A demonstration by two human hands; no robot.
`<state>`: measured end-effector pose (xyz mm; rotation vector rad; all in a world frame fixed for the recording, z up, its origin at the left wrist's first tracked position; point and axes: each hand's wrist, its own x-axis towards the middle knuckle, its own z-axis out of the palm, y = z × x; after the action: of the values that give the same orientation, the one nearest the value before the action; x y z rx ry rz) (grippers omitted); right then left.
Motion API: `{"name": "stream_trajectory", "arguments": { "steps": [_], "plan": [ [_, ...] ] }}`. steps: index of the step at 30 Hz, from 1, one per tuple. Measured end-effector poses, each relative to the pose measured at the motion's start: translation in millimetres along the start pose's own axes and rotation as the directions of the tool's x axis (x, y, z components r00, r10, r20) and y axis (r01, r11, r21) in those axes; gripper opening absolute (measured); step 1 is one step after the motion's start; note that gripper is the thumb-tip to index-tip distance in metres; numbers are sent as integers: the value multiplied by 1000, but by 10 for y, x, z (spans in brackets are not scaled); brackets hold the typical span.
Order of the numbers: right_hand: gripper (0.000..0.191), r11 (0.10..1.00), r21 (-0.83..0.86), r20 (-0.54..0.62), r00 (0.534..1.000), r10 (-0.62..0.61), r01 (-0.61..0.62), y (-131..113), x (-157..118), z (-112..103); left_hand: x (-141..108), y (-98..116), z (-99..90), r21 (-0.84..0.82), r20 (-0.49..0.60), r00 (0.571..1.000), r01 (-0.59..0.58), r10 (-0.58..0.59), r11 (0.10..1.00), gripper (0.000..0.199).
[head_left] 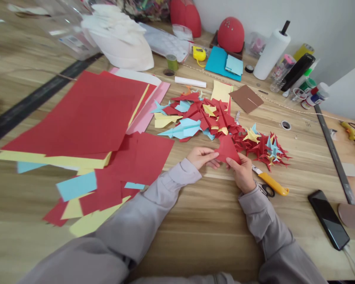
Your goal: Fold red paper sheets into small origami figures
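"How do the hands sit?"

"The left hand [201,157] and right hand [239,172] angle inward, fingers [232,161] pinching."

"Pinching what, where?"

"A folded red paper [227,149], held just over the wooden surface [195,236]."

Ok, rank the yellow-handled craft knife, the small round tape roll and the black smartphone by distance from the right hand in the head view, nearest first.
1. Yellow-handled craft knife, just right of the right hand.
2. Small round tape roll, ahead and rightward.
3. Black smartphone, far right on the table.
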<state>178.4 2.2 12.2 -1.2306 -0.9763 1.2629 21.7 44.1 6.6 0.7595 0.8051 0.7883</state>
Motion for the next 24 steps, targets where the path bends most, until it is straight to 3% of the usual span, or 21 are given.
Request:
{"name": "stream_trajectory", "arguments": {
  "steps": [5, 11, 24],
  "plan": [
    [18, 1000, 1, 25, 1000, -9, 9, -12, -8, 7, 9, 1, -13, 7, 77, 997, 17, -17, 1000, 41],
    [18, 989, -139, -12, 999, -51, 49, 13, 5, 14, 13, -22, -11, 57, 55, 998, 0, -3, 998, 42],
    [14, 990, -135, 51, 998, -39, 46, 27, 19, 6, 8, -21, -16, 107, 69, 998, -2, -5, 994, 42]
  ]
}}
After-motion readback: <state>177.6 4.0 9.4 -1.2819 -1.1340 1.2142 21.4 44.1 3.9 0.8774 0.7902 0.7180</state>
